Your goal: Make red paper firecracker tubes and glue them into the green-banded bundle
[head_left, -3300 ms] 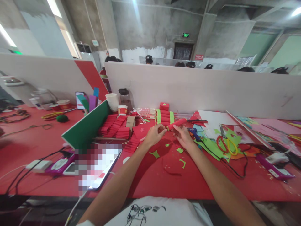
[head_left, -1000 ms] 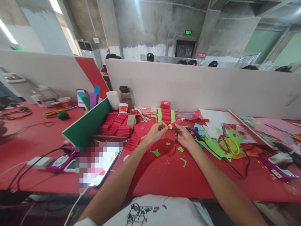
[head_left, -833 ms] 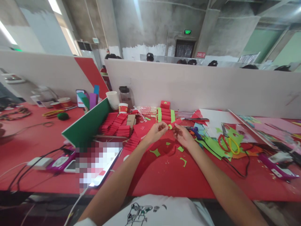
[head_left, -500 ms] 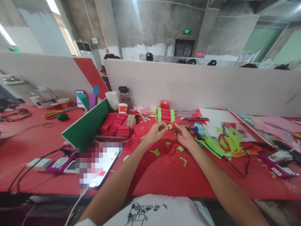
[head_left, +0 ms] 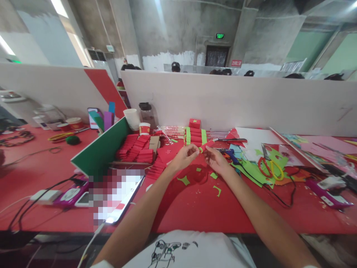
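Note:
Between my hands is a small red paper roll [head_left: 208,144] with a lime-green piece [head_left: 200,150] at its left end. My left hand [head_left: 186,156] pinches at that green end, its thumb and forefinger together. My right hand [head_left: 214,159] is closed on the roll from the right. Just behind them lies a bundle of red rolls [head_left: 196,137] crossed by two lime-green bands, with a red box bearing a star [head_left: 194,123] beyond it. Lime-green paper scraps [head_left: 184,181] are scattered on the red table below my hands.
Stacks of folded red paper [head_left: 135,147] sit to the left beside a green board [head_left: 100,149]. A lit tablet [head_left: 125,193] lies front left. Scissors [head_left: 270,167], a blue glue gun [head_left: 232,154] and green paper lie right. A white partition [head_left: 237,100] closes off the back.
The whole view shifts slightly to the left. Both hands keep their hold on the roll, and the green piece at its end appears turned a little.

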`<state>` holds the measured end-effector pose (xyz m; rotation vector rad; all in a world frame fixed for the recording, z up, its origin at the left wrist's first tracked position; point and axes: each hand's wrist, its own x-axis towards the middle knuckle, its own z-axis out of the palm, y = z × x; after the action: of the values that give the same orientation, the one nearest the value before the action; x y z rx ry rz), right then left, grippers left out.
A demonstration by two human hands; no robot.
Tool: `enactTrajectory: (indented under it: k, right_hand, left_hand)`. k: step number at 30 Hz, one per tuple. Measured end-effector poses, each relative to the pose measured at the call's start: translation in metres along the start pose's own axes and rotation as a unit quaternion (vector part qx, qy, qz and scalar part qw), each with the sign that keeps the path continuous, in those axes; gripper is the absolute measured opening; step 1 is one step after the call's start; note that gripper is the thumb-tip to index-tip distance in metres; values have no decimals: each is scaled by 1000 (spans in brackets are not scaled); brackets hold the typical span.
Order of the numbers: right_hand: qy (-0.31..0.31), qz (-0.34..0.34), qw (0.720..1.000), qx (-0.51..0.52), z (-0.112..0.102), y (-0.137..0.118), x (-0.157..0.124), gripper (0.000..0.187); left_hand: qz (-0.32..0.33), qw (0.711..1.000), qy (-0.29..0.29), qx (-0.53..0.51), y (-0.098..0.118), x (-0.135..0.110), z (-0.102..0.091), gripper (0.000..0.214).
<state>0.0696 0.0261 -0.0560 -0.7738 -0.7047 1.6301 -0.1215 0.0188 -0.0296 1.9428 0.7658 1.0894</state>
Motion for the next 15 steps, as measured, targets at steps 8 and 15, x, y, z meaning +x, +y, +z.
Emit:
enactTrajectory:
  k: [8,15]
  right_hand:
    - [-4,12,1000,3,0,0,1,23]
    - [-5,-17,999,-33,1,1,-1,27]
  left_hand:
    - [-34,998,40,26,-7,2,0,21]
    - [-50,996,54,50,-4,2,1,22]
